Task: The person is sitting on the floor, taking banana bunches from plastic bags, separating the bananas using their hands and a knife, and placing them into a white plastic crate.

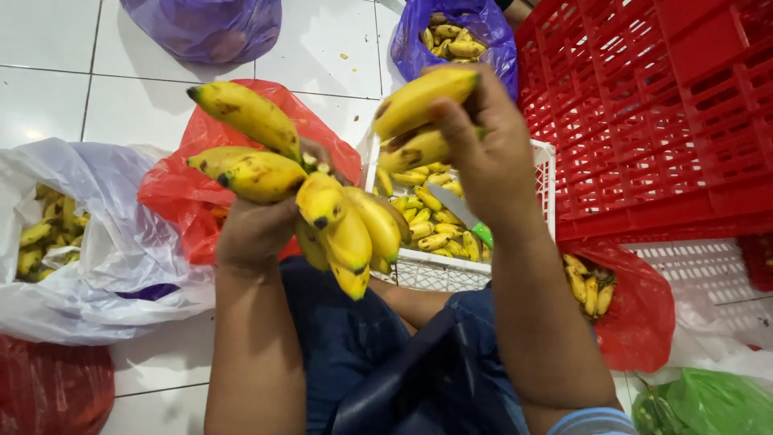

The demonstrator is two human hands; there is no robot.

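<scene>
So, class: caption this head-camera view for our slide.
Left hand holds a banana bunch; right hand grips two bananas and a knife.

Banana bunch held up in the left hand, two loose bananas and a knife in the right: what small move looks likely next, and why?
Probably the right hand drops its two cut bananas into the white crate just below, which already holds loose bananas. That would free the knife in that hand to cut again at the banana bunch that the left hand holds up.

Bare forearms—dark blue trousers, light-blue striped sleeve edge.
</scene>
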